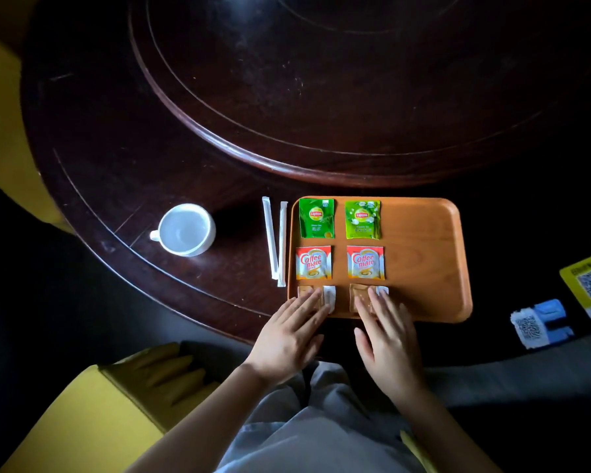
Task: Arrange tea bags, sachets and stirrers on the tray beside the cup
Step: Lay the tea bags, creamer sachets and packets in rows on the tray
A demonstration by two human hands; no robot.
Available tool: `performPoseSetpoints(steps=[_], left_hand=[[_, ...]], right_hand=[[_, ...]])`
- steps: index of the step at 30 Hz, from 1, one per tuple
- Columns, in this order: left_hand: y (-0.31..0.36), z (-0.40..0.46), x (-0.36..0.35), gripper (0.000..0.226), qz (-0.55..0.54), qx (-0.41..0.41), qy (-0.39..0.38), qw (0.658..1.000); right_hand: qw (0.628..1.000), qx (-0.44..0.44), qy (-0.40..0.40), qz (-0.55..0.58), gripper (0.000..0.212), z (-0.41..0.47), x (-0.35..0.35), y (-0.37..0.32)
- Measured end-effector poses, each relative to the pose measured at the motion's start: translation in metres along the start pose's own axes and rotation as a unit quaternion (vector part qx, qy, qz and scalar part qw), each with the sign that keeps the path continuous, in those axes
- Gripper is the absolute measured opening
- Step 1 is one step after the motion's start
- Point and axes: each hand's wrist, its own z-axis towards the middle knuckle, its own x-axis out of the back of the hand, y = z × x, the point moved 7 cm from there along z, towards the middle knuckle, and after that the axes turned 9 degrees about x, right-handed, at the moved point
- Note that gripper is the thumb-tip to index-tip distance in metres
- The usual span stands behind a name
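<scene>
dark table [151, 131]: tray [423, 261], cup [185, 230], stirrers [275, 242]

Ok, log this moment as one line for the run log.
left hand flat on left brown sachet | right hand flat on right brown sachet | stirrers off tray

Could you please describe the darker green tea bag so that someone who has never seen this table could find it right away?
Start at the orange wooden tray on the dark round table. Its far row holds two Lipton packets. The darker green tea bag sits in the tray's far left corner, nearest the two wrapped stirrers; its neighbour, the lime-green packet, is paler and flower-printed.
</scene>
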Motion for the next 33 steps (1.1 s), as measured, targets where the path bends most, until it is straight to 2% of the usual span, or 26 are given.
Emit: performPoseSetpoints(steps=[5,9,19,23,25,28,30,33], left_hand=[[-0.006,-0.004,-0.005,0.053,0.045,0.038,-0.033,0.998],[-0.009,-0.005,-0.006,0.052,0.055,0.035,-0.038,0.997],[-0.011,-0.005,-0.008,0.055,0.098,0.027,-0.057,0.993],[-0.008,-0.009,-0.005,0.06,0.095,0.02,-0.06,0.993],[-0.011,-0.011,0.003,0.058,0.07,0.023,-0.037,0.997],[-0.027,-0.004,0.03,0.044,0.044,0.043,0.063,0.996],[-0.049,0.01,0.05,0.038,0.051,0.104,0.117,0.986],[-0.084,0.037,0.071,0.029,0.04,0.241,0.148,0.958]], right_hand=[[0.995,-0.023,-0.089,-0.026,0.051,-0.007,-0.011,-0.005],[0.993,-0.034,-0.111,-0.024,0.05,-0.007,-0.011,-0.004],[0.992,-0.034,-0.109,-0.045,0.049,-0.008,-0.008,-0.007],[0.997,-0.028,-0.065,-0.036,0.046,0.001,0.002,-0.013],[1.0,-0.009,-0.014,-0.019,0.042,0.014,0.01,-0.02],[0.999,0.033,0.04,-0.005,0.037,0.052,0.019,-0.036],[0.998,0.056,0.042,-0.003,0.037,0.083,0.018,-0.048],[0.998,0.061,0.015,-0.014,0.028,0.126,0.009,-0.068]])
